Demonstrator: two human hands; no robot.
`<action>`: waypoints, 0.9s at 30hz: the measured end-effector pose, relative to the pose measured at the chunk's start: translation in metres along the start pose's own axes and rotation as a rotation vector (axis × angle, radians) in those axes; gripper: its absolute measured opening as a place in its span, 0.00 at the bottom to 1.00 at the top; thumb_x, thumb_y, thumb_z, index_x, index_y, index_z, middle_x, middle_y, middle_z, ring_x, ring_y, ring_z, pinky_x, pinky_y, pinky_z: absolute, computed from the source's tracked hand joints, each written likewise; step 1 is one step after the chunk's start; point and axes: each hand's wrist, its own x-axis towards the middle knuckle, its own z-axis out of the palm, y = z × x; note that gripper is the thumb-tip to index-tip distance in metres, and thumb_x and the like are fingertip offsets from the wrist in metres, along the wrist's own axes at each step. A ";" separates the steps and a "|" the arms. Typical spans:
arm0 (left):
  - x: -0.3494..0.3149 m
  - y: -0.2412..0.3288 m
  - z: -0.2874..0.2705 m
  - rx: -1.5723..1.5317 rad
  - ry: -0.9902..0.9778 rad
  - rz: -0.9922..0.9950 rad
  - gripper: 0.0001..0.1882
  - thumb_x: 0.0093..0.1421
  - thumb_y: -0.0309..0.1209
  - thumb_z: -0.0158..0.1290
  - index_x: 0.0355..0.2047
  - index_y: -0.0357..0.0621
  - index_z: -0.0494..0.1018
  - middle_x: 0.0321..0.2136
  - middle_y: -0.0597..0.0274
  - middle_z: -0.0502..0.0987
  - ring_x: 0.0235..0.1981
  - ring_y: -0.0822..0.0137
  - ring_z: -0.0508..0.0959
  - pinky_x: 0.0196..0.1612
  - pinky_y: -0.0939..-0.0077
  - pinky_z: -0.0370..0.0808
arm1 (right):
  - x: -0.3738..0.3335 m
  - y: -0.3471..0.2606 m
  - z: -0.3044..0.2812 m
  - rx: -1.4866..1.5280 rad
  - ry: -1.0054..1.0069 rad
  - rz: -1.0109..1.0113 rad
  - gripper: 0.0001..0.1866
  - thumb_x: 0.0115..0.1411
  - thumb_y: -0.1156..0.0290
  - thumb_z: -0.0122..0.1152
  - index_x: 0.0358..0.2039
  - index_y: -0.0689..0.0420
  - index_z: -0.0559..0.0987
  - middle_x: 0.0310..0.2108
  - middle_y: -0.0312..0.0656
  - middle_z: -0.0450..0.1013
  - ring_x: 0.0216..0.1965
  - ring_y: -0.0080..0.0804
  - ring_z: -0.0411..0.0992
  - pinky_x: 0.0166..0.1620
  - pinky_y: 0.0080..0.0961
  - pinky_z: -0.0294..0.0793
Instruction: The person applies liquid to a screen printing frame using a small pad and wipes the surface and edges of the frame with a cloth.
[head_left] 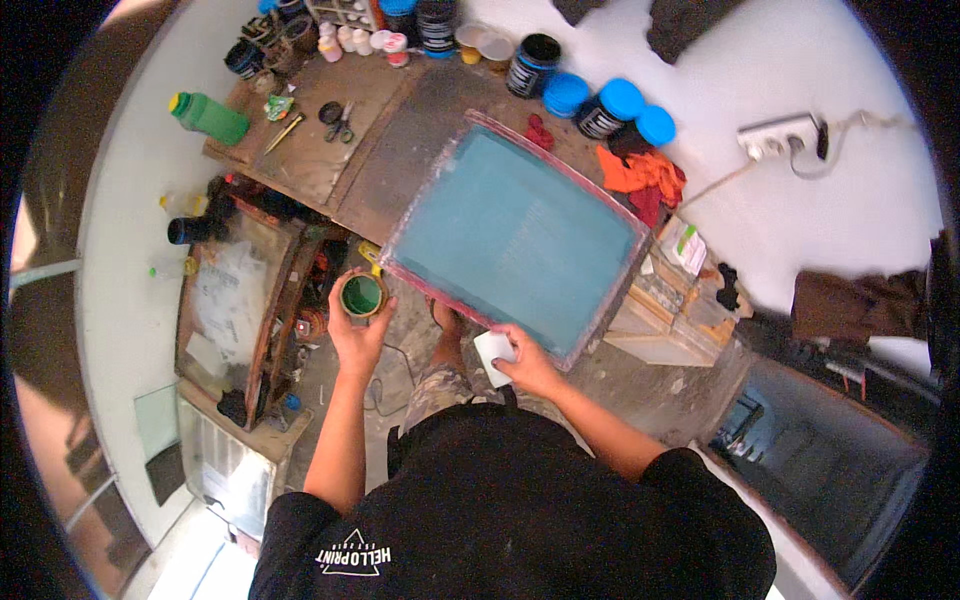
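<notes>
We judge coating is about to start: our left hand (pixel 357 330) grips a small round green-filled jar (pixel 361 296) beside the red-framed teal screen (pixel 515 235); right hand (pixel 527 365) pinches a white card scraper (pixel 494 357) at its near edge, needing emulsion next.

Left hand (pixel 357 335): palm and fingers wrap green-lined roll (pixel 362 296), so roll's lower side not visible; what it is exactly, can't tell. Right hand (pixel 530 368): fingers cover part of white card (pixel 494 352); card's far edge tucked under framed screen (pixel 515 236). Screen hides surface (pixel 330 150) beneath it. Faint marks in mesh centre too blurred to make out. Jars (pixel 533 62) at top cut by pic edge. Person's leg (pixel 445 375) partly behind torso.
</notes>
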 end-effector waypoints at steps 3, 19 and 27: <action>-0.037 0.015 0.015 -0.004 -0.037 0.043 0.38 0.47 0.28 0.70 0.56 0.37 0.63 0.51 0.52 0.74 0.52 0.61 0.75 0.57 0.67 0.70 | -0.033 0.000 -0.032 -0.090 0.130 -0.011 0.33 0.51 0.84 0.61 0.59 0.61 0.65 0.46 0.47 0.73 0.50 0.34 0.71 0.54 0.31 0.69; -0.099 0.100 0.134 0.146 -0.412 0.417 0.37 0.46 0.36 0.70 0.55 0.40 0.67 0.49 0.49 0.75 0.51 0.50 0.76 0.55 0.61 0.72 | -0.135 0.110 -0.170 -0.092 0.672 -0.154 0.19 0.56 0.76 0.60 0.50 0.63 0.73 0.44 0.46 0.76 0.46 0.35 0.74 0.52 0.30 0.70; -0.041 0.139 0.214 0.123 -0.543 0.686 0.35 0.48 0.30 0.66 0.57 0.43 0.65 0.52 0.49 0.71 0.54 0.46 0.70 0.55 0.58 0.70 | -0.145 0.067 -0.204 -0.119 0.779 -0.223 0.23 0.59 0.71 0.61 0.54 0.62 0.72 0.49 0.52 0.75 0.51 0.43 0.73 0.56 0.33 0.69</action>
